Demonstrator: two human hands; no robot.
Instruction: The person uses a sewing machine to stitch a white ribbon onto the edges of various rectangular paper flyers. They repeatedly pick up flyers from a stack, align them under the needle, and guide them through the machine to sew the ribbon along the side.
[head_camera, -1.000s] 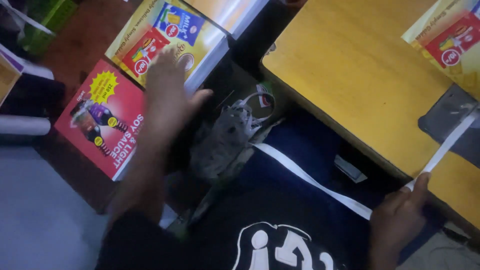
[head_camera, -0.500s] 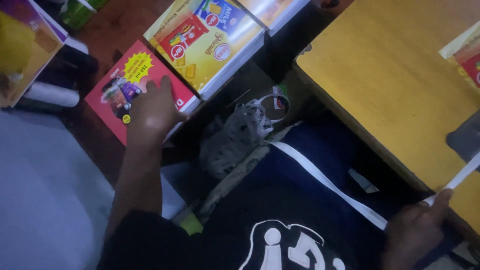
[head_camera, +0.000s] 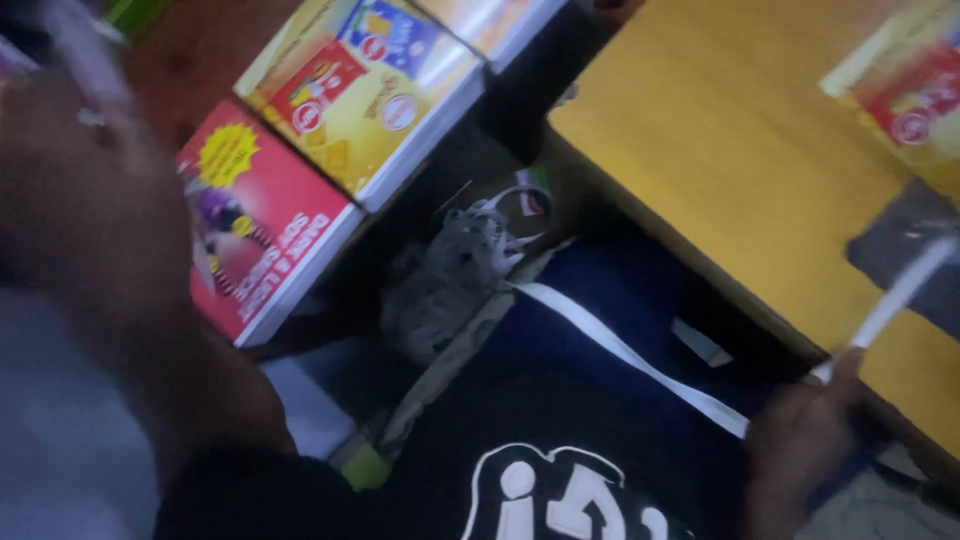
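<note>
Right hand (head_camera: 800, 450) pinching white strip (head_camera: 890, 300) over yellow table (head_camera: 720, 160), left hand (head_camera: 80, 190) blurred, grip unclear, beside red box (head_camera: 270, 230)

The person wears a black short-sleeved top (head_camera: 560, 470) with a large white outlined graphic of rounded shapes printed across the chest. Below it are dark navy trousers (head_camera: 640, 300) with a white stripe (head_camera: 630, 355) running down the side of the leg. The left hand (head_camera: 90, 190) is bare and heavily blurred, its forearm bare up to the short sleeve. The right hand (head_camera: 800, 445) is bare too, with no ring or watch visible.
</note>
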